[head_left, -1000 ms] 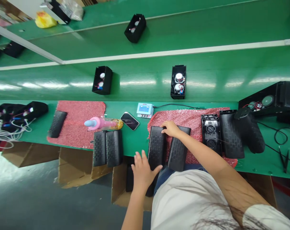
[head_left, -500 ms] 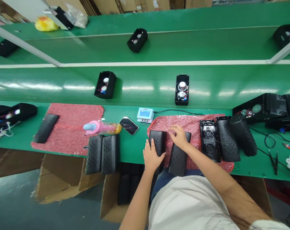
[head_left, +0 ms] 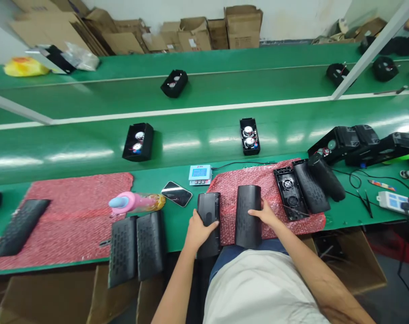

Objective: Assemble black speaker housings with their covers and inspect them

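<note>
— Grip first: how did the hands sit?

— Left hand [head_left: 198, 230] lay on the left black cover [head_left: 208, 221], fingers curled over its near half and thumb along its right edge, a loose hold rather than a closed fist. Right hand [head_left: 265, 215] rested on the right edge of the second black cover [head_left: 248, 216], fingers spread flat on it; I could not tell whether that grip was closed round the edge.

— Where were those two covers?

— Side by side but apart, at the near edge of the green worktop [head_left: 177, 225]. The second lay on the red padded mat [head_left: 292, 216]; the left one straddled that mat's left border, its near end hanging over the worktop's edge.

— What else did the head camera show?

— Just beyond the mat, a small blue meter [head_left: 200, 174] and a phone [head_left: 176, 194], and to their left a pink bottle [head_left: 133, 202] on its side. Two more grille covers [head_left: 137, 247] sat left of the hands. On the belt [head_left: 191, 144] behind stood an open speaker box [head_left: 249, 136] and another [head_left: 138, 141] further left.
</note>
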The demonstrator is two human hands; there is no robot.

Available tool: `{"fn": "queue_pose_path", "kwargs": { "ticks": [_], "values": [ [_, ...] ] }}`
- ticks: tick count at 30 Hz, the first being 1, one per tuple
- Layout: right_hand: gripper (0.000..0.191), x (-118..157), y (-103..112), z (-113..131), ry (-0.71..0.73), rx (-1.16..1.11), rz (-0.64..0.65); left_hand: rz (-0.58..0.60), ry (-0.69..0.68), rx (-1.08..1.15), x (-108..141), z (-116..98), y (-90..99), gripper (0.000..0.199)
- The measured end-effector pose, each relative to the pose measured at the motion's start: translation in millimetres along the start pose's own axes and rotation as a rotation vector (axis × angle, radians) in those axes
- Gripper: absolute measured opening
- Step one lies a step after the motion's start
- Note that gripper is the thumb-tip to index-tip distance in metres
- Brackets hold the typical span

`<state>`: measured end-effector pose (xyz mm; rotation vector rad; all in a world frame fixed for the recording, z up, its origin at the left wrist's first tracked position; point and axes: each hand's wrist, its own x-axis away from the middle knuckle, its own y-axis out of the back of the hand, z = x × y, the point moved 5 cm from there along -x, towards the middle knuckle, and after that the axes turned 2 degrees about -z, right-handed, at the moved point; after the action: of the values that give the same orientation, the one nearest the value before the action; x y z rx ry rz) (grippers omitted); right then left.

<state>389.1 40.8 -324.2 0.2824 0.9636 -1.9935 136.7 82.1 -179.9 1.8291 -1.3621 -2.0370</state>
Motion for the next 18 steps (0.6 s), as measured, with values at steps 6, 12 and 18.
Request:
{"fn": "queue_pose_path", "kwargs": {
  "ticks": [6,12,18],
  "values": [
    [0.091,7.7,-39.2,19.3,-0.010,0.302,-0.151,-0.010,0.109,0.039,13.2,-6.9,0.8,0.109],
    [0.099,20.0,-25.7,32.5,-0.020,0.540,-0.188,0.047,0.092,0.206,22.1,-35.1,-13.0,0.101],
    [0.090,25.6,0.7,33.2,0.010,0.434,-0.159,0.010,-0.001,0.400,33.8,-69.2,-49.0,0.101]
  ]
}}
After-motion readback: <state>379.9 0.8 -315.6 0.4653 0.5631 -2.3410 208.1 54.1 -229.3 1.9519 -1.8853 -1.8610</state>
